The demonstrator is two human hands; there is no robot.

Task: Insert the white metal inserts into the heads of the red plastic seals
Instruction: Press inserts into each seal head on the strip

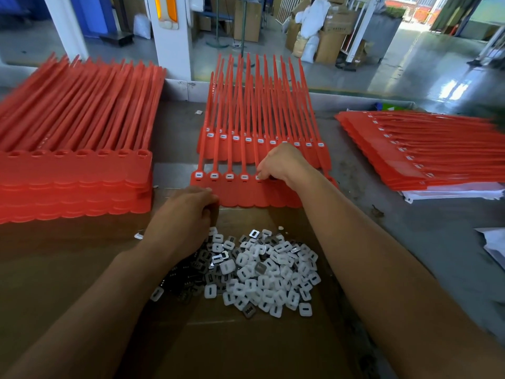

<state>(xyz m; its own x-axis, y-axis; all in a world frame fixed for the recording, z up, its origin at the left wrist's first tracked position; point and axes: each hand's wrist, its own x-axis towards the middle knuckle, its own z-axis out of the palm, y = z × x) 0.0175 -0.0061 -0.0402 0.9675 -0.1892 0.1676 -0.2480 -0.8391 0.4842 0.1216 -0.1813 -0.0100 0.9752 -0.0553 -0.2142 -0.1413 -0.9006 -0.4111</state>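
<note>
Red plastic seals (246,196), frame centre: right hand (284,165) pinches a white metal insert (258,177) into the fifth; left hand (185,212) curled, hold unclear; sixth needs loading next

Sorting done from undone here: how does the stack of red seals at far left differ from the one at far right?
The left stack has empty holes in its heads; the right stack has white inserts fitted. The left stack's straps point ahead, away from the viewer; the right stack's point rightward. Both hold red seals layered flat.
</note>
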